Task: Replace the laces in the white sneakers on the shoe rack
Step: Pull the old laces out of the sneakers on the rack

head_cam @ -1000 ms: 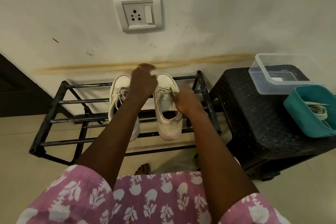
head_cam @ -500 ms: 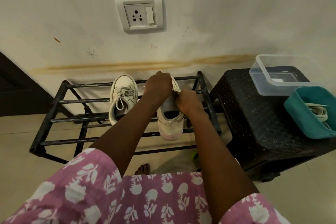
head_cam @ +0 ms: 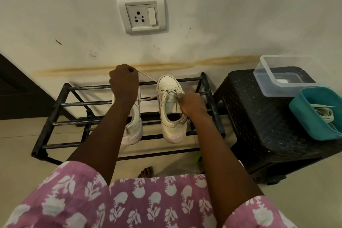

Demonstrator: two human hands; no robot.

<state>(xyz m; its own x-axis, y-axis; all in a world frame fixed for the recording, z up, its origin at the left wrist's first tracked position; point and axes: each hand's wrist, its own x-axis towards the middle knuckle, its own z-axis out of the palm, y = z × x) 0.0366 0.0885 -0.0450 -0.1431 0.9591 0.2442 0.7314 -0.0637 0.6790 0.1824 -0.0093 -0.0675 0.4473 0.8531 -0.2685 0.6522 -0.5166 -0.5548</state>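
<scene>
Two hands apart, drawing one lace out of the right-hand sneaker at mid-frame.

On the shoe rack (head_cam: 55, 109) the left hand (head_cam: 124, 81) is clenching the lace (head_cam: 148, 77) in a fist and stretching it taut up and leftward, away from the eyelets. The left sneaker (head_cam: 136, 129) is lying half hidden under that forearm. The right sneaker (head_cam: 172, 116) is sitting with its long axis pointing toe to the wall and heel to the person. The right hand (head_cam: 190, 103), nearer the eyelets, is gripping its laced upper at the right edge, probably bracing it. Spare laces are lying in the teal tub (head_cam: 299, 114) at far right.
</scene>
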